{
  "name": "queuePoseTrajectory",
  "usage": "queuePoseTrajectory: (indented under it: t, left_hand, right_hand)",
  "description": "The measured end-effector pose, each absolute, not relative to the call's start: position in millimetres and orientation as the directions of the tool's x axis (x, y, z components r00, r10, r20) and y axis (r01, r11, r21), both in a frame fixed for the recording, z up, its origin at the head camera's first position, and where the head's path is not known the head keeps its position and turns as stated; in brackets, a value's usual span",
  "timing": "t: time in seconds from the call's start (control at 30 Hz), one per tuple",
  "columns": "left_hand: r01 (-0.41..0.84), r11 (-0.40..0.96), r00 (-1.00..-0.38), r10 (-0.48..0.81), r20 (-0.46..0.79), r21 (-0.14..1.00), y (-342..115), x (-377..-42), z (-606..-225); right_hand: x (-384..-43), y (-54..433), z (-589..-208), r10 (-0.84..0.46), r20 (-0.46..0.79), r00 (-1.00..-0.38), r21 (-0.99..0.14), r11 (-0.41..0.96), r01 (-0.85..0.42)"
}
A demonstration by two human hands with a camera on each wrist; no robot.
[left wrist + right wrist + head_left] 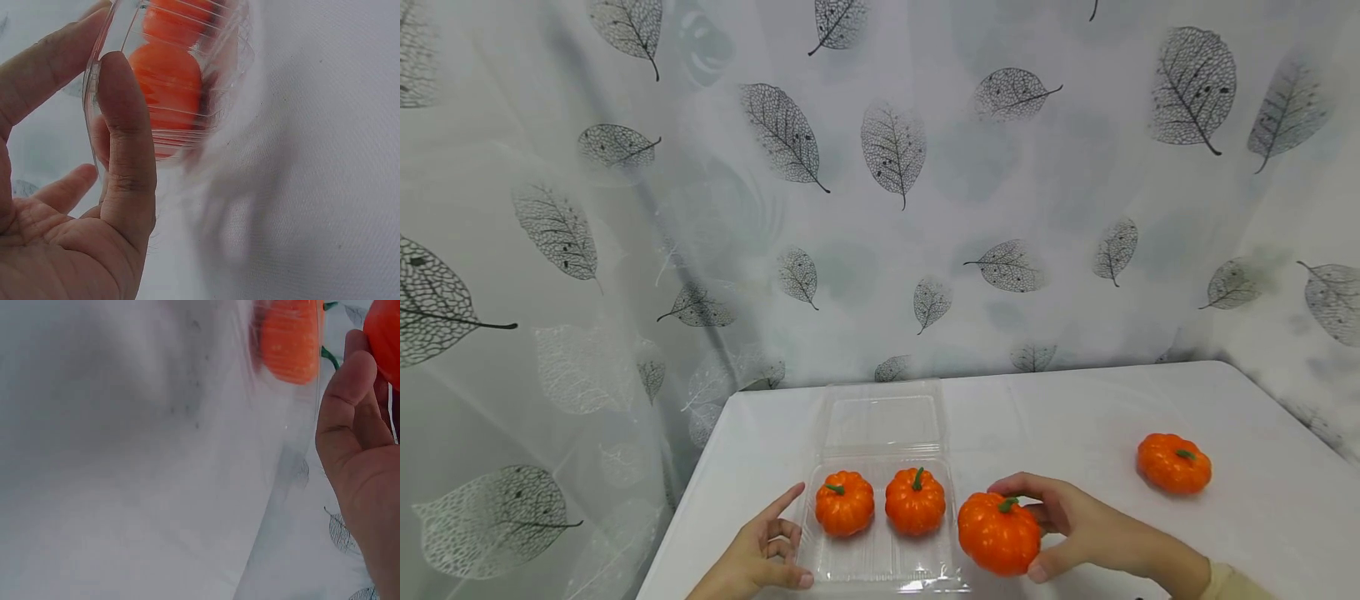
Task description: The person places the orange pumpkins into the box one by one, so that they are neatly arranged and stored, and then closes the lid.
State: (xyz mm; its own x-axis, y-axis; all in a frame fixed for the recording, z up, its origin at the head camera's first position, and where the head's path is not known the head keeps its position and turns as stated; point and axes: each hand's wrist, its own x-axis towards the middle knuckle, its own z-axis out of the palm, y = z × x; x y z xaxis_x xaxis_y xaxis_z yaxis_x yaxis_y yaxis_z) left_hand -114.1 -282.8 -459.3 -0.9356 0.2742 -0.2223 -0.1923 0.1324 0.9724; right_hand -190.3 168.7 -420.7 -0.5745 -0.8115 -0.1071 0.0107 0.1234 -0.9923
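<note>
A clear plastic clamshell box [852, 568] lies with its lid [883, 421] folded back on the white table. Two small orange toy pumpkins with green stems, a left one [845, 503] and a right one [915, 502], sit side by side inside. My left hand [754, 554] grips the box's left rim, its thumb at the near corner; the left wrist view shows the rim [89, 106] between thumb and fingers. Just right of the box, my right hand [1086, 521] holds a third pumpkin [997, 533] between thumb and fingers.
Another orange pumpkin [1174, 463] rests farther right on the white tabletop [1052, 425]. Behind the table's back edge hangs a pale curtain [850, 217] printed with dark leaves, which also runs along the left side.
</note>
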Motion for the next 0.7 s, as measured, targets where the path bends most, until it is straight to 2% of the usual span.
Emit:
queuePoseTrajectory:
  t: [0.17,0.37,0.7]
  left_hand:
    - [-0.198,0.13,-0.935,0.273,-0.227,0.972,-282.7,-113.4,-458.4]
    - [-0.192,0.127,-0.936,0.273,-0.22,0.973,-283.0,-113.7,-459.0]
    - [-0.162,0.123,-0.935,0.297,-0.192,0.979,-285.5,-112.8,-460.6]
  right_hand:
    - [-191.6,144.1,-415.7,-0.8,-0.104,-0.591,-0.994,0.064,0.088]
    - [-193.4,116.2,-415.9,-0.822,-0.022,-0.569,-0.983,-0.086,0.163]
    - [-190.2,77.4,-411.2,-0.813,0.029,-0.581,-0.968,-0.167,0.185]
